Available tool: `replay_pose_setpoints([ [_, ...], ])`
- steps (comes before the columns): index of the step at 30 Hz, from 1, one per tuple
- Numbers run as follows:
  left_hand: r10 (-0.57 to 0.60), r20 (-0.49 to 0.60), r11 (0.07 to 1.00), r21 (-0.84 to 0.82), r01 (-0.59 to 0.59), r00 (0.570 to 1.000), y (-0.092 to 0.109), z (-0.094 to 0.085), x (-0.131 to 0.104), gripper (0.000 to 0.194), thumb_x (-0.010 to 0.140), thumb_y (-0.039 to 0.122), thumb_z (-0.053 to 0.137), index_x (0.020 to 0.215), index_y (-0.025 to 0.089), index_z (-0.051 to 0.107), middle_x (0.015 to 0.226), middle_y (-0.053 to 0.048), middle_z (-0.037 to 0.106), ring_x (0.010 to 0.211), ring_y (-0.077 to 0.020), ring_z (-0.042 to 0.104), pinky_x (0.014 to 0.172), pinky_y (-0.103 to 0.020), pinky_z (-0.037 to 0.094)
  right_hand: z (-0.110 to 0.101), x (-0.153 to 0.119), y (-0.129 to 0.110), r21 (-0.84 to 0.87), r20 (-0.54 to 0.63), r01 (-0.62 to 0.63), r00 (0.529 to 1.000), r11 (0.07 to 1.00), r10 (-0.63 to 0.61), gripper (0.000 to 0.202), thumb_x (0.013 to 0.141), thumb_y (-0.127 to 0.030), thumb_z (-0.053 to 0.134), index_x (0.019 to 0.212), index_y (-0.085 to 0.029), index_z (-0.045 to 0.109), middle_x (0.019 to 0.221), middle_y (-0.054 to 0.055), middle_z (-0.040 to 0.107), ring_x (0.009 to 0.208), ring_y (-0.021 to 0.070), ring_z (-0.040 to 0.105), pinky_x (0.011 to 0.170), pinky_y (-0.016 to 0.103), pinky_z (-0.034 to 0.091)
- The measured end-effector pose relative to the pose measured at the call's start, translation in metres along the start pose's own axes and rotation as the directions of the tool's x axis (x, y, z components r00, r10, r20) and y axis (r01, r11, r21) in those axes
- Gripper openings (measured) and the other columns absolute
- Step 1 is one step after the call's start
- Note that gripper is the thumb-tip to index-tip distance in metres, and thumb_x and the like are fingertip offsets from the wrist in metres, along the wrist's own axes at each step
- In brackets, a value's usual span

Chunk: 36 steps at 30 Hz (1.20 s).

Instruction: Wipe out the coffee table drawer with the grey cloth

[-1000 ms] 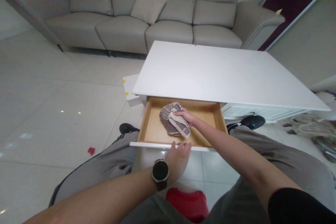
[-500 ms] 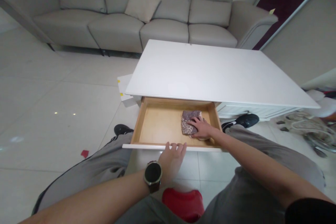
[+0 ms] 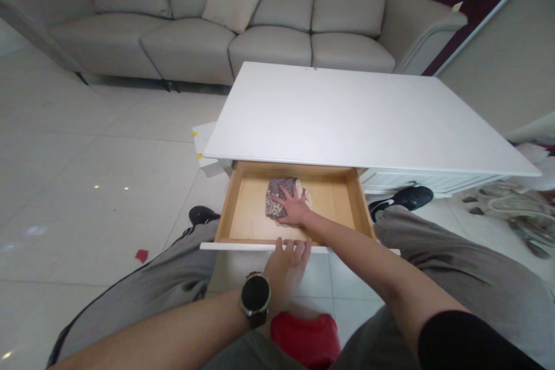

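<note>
A wooden drawer (image 3: 333,185) with a white front is pulled out from under a white coffee table (image 3: 347,115). On the drawer floor, left of its middle, lies a folded purple-grey cloth (image 3: 274,189) with a pale pattern. My right hand (image 3: 293,208) presses flat on the cloth, fingers spread. My left hand (image 3: 287,263), with a watch (image 3: 255,293) on its wrist, has its fingers hooked over the top edge of the drawer front; the thumb is hidden.
Behind the table stands a grey sofa (image 3: 186,40) with a beige cushion (image 3: 234,0). A white box (image 3: 208,150) sits by the table's left side. A red stool (image 3: 306,338) is below me, my legs are either side of the drawer, and a red scrap (image 3: 141,255) lies on the floor.
My right hand has slid the cloth leftward across the drawer floor, from the right side to left of the middle. My left hand stays on the drawer front.
</note>
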<state>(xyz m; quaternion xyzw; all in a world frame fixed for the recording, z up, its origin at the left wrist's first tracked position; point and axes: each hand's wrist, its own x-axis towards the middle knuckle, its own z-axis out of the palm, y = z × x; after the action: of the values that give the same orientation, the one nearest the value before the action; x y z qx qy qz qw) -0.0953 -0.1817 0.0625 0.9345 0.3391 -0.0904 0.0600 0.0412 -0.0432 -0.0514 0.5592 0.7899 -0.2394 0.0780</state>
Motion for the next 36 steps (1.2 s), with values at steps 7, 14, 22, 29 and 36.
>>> replay_pose_setpoints([
  [7, 0.026, 0.087, 1.000, -0.013, -0.025, 0.996, -0.001, -0.011, 0.001, 0.041, 0.096, 0.018, 0.045, 0.134, 0.013, 0.060, 0.116, -0.016, 0.066, 0.104, -0.0301, 0.064, 0.095, -0.053, 0.052, -0.001, 0.033, -0.063, -0.063, 0.072, 0.274, 0.960, 0.960, -0.270, 0.082, 0.081, -0.052, 0.072, 0.155, -0.046, 0.037, 0.172, 0.001, 0.010, 0.150, 0.0531, 0.007, 0.105, 0.081, 0.026],
  [14, 0.009, 0.098, 0.999, -0.050, -0.004, 0.995, -0.008, -0.010, 0.002, 0.048, 0.099, 0.013, 0.041, 0.146, 0.015, 0.049, 0.126, -0.017, 0.065, 0.108, -0.0296, 0.065, 0.092, -0.051, 0.052, -0.032, -0.003, 0.028, -0.103, -0.023, 0.016, 1.000, 0.995, -0.018, 0.071, 0.084, -0.032, 0.065, 0.152, -0.041, 0.044, 0.166, 0.006, 0.024, 0.143, 0.0491, 0.024, 0.102, 0.063, 0.042],
  [22, 0.000, 0.160, 0.993, -0.117, 0.019, 0.987, -0.014, -0.014, 0.004, 0.049, 0.099, 0.011, 0.040, 0.147, 0.017, 0.049, 0.122, -0.017, 0.067, 0.106, -0.0312, 0.067, 0.084, -0.049, 0.055, -0.063, -0.097, 0.136, -0.218, 0.033, -0.152, 0.986, 0.964, 0.163, 0.059, 0.077, -0.022, 0.067, 0.136, -0.027, 0.064, 0.141, 0.014, 0.051, 0.111, 0.0291, 0.060, 0.100, 0.042, 0.045],
  [29, -0.014, 0.159, 0.992, -0.122, 0.034, 0.987, -0.010, -0.016, 0.005, 0.049, 0.098, 0.007, 0.037, 0.145, 0.015, 0.050, 0.124, -0.017, 0.067, 0.108, -0.0327, 0.067, 0.086, -0.052, 0.056, -0.123, -0.139, 0.138, -0.442, -0.189, -0.152, 0.979, 0.884, 0.074, 0.060, 0.080, -0.017, 0.063, 0.138, -0.030, 0.063, 0.147, 0.013, 0.047, 0.121, 0.0366, 0.050, 0.090, 0.045, 0.049],
  [36, 0.014, 0.153, 0.987, -0.161, 0.011, 0.988, -0.015, -0.011, 0.007, 0.048, 0.097, 0.006, 0.039, 0.142, 0.018, 0.052, 0.125, -0.015, 0.066, 0.109, -0.0305, 0.067, 0.083, -0.047, 0.057, -0.087, -0.155, 0.104, -0.661, 0.205, -0.005, 0.961, 0.750, 0.187, 0.027, 0.076, -0.016, 0.071, 0.101, -0.020, 0.079, 0.115, 0.017, 0.068, 0.109, 0.0376, 0.057, 0.083, 0.049, 0.051],
])
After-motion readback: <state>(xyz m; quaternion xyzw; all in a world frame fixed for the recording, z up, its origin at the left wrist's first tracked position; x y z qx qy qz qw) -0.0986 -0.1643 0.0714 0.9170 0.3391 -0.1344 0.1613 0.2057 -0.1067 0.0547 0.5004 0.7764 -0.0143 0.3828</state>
